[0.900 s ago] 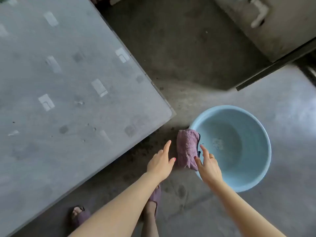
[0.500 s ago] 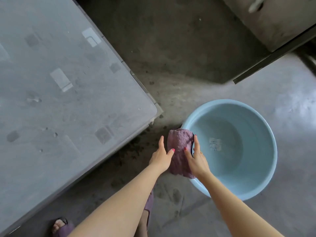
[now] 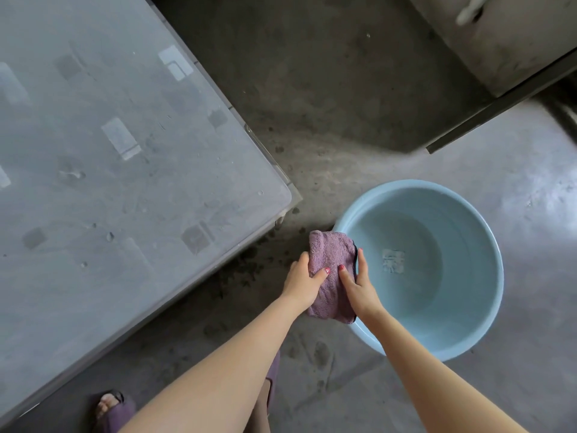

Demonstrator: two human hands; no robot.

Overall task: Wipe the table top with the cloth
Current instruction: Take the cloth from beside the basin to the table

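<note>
A folded purple cloth (image 3: pixel 331 260) hangs over the near-left rim of a light blue basin (image 3: pixel 487 307) on the floor. My left hand (image 3: pixel 304 282) grips the cloth's left side, thumb on top. On the cloth's right side, my right hand (image 3: pixel 359 285) holds it with the thumb on the front and the fingers behind its edge. The glass table top (image 3: pixel 109 167) fills the left of the view, dusty and marked with specks, its rounded corner just left of the basin.
The basin holds a little water. The concrete floor (image 3: pixel 343 104) is dark and spotted between table and basin. A grey cabinet (image 3: pixel 499 42) stands at the upper right. My feet in purple slippers (image 3: pixel 115 407) are below the table edge.
Both hands moved in from beside the cloth and closed on it from either side. The view shifted, so the table slid left and the basin came nearer.
</note>
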